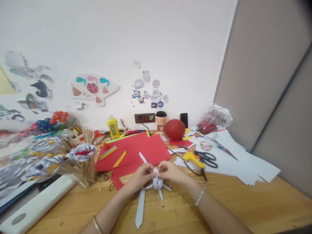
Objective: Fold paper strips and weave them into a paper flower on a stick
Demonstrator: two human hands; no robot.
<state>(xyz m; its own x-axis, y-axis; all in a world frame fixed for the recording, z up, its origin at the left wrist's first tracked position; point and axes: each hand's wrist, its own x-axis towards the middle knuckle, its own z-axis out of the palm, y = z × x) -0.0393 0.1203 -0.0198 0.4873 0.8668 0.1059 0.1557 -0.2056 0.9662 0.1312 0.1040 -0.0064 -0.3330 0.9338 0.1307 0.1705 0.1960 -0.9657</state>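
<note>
My left hand [140,175] and my right hand [171,171] meet over the wooden table [234,201], both pinching a small folded white paper piece [157,182] with pointed strips sticking out. One long white strip [140,208] hangs from it toward me. Fingers of both hands are closed on the paper. A bracelet sits on each wrist.
Red paper sheets [136,151] lie just behind my hands with yellow strips on them. A yellow glue gun [193,160] and black scissors [208,158] lie to the right, by white sheets [246,162]. A stick holder with paper flowers [84,162] stands left. A red ball [175,129], cup and yellow bottle [113,127] line the wall.
</note>
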